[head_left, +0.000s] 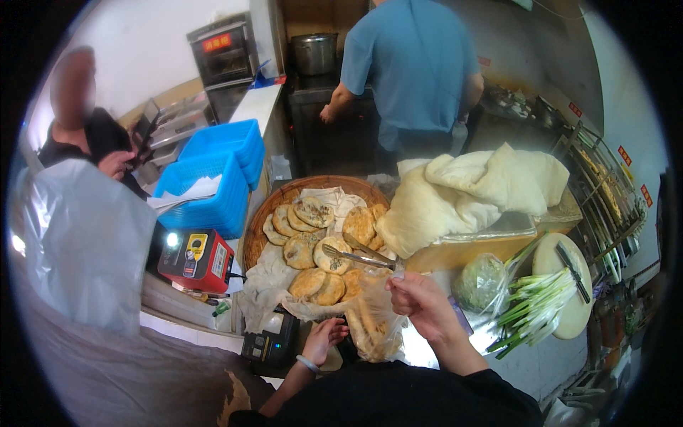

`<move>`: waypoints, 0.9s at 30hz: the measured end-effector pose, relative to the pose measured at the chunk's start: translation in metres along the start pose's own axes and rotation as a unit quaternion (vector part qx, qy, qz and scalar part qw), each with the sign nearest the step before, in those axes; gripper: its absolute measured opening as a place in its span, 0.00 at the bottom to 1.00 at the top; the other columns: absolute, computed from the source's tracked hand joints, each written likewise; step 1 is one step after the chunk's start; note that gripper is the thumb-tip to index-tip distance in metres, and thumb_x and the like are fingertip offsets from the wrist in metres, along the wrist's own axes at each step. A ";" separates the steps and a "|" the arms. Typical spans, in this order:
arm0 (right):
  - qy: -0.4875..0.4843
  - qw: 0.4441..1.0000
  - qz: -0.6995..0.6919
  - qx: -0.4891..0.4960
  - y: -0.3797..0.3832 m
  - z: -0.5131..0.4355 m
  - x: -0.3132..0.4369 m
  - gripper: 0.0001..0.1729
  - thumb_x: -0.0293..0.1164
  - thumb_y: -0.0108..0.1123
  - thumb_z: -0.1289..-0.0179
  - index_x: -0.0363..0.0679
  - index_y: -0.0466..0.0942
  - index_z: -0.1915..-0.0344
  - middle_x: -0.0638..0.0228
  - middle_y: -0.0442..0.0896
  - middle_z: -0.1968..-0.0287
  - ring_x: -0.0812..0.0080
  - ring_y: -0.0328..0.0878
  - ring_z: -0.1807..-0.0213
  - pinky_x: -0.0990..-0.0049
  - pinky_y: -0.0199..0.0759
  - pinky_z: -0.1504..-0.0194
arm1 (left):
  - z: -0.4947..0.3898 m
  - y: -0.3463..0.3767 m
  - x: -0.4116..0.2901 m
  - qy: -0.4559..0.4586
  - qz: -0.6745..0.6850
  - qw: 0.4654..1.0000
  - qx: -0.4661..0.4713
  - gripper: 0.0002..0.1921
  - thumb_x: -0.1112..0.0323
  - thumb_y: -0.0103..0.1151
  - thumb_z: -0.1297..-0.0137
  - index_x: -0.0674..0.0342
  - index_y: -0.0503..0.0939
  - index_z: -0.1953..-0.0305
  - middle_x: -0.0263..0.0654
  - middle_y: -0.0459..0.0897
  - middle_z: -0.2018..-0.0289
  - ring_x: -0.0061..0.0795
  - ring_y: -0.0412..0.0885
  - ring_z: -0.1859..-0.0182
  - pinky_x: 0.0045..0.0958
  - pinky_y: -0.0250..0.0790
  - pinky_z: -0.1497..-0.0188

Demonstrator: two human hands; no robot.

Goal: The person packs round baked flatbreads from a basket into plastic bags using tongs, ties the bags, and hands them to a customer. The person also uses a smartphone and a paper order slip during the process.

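Observation:
My right hand grips the top of a clear plastic bag with browned flatbreads inside it. The bag hangs at the near edge of a round wicker basket. Just left of it, my left hand has its fingers apart and holds nothing; whether the fingertips touch the bag I cannot tell. Several round flatbreads lie on cloth in the basket. Metal tongs rest over them, with their handle end close behind my right fingers.
Left stand stacked blue plastic baskets and a red-and-black device. A black printer-like machine sits by my left hand. Right are a cream cloth, scallions and a knife on a round board. Two people stand beyond.

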State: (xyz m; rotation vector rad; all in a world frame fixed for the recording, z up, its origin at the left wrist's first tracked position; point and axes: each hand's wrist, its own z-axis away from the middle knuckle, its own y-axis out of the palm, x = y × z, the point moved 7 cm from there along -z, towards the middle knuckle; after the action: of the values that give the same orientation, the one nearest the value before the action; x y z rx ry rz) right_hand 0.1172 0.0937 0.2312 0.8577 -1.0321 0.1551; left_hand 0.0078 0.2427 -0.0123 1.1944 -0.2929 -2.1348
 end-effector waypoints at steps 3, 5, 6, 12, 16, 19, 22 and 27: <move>-0.002 1.000 0.001 -0.005 0.000 -0.001 -0.001 0.10 0.32 0.53 0.35 0.36 0.73 0.67 0.82 0.56 0.83 0.87 0.49 0.82 0.84 0.42 0.79 | 0.000 -0.001 0.004 -0.007 -0.002 1.000 -0.003 0.15 0.57 0.48 0.30 0.62 0.75 0.52 0.35 0.82 0.62 0.22 0.79 0.62 0.26 0.72 0.55; -0.004 1.000 0.005 -0.014 -0.001 -0.001 -0.001 0.10 0.32 0.53 0.35 0.36 0.73 0.67 0.82 0.57 0.83 0.87 0.48 0.82 0.84 0.42 0.79 | -0.002 0.001 0.005 -0.012 -0.003 1.000 0.000 0.15 0.58 0.48 0.30 0.62 0.75 0.52 0.35 0.81 0.62 0.23 0.78 0.62 0.27 0.71 0.55; -0.004 1.000 0.005 -0.014 -0.001 -0.001 -0.001 0.10 0.32 0.53 0.35 0.35 0.74 0.67 0.82 0.57 0.83 0.87 0.48 0.82 0.84 0.42 0.79 | -0.002 0.001 0.006 -0.015 -0.003 1.000 0.004 0.15 0.58 0.48 0.30 0.62 0.74 0.52 0.35 0.80 0.62 0.24 0.78 0.61 0.28 0.71 0.54; -0.004 1.000 0.000 -0.003 0.000 0.001 0.001 0.10 0.32 0.53 0.35 0.36 0.74 0.67 0.82 0.57 0.83 0.86 0.48 0.82 0.84 0.42 0.79 | -0.008 0.002 0.011 -0.010 -0.004 1.000 0.020 0.15 0.58 0.46 0.29 0.61 0.74 0.52 0.35 0.81 0.62 0.24 0.78 0.62 0.28 0.71 0.55; -0.002 1.000 0.006 0.000 -0.002 0.001 -0.001 0.10 0.32 0.53 0.34 0.36 0.74 0.67 0.81 0.58 0.83 0.86 0.49 0.82 0.83 0.41 0.79 | -0.016 -0.002 0.023 -0.017 0.004 0.999 0.027 0.14 0.59 0.45 0.29 0.61 0.74 0.52 0.34 0.80 0.62 0.23 0.78 0.62 0.28 0.72 0.55; 0.001 1.000 0.010 0.002 -0.003 0.000 -0.002 0.10 0.32 0.53 0.34 0.36 0.74 0.67 0.81 0.58 0.83 0.86 0.49 0.82 0.83 0.41 0.79 | -0.014 0.001 0.023 -0.027 0.009 0.999 0.020 0.12 0.61 0.44 0.29 0.60 0.73 0.52 0.34 0.80 0.62 0.24 0.78 0.62 0.28 0.72 0.54; 0.001 1.000 0.005 0.007 -0.004 0.000 -0.003 0.10 0.32 0.52 0.34 0.36 0.74 0.67 0.81 0.59 0.83 0.86 0.49 0.82 0.83 0.40 0.80 | -0.012 0.004 0.020 -0.012 0.001 0.999 0.033 0.11 0.63 0.43 0.29 0.60 0.73 0.53 0.34 0.80 0.62 0.24 0.78 0.61 0.28 0.71 0.54; 0.003 1.000 0.010 0.004 -0.003 0.002 0.000 0.10 0.32 0.53 0.34 0.36 0.73 0.67 0.80 0.59 0.83 0.86 0.48 0.83 0.83 0.40 0.80 | -0.015 0.002 0.020 -0.012 -0.005 0.999 0.046 0.11 0.66 0.42 0.29 0.60 0.73 0.53 0.35 0.80 0.62 0.25 0.78 0.60 0.28 0.71 0.53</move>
State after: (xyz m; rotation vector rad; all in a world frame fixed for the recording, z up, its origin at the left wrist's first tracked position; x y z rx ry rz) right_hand 0.1172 0.0903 0.2301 0.8545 -1.0353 0.1790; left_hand 0.0133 0.2296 -0.0331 1.2251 -0.3993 -2.1654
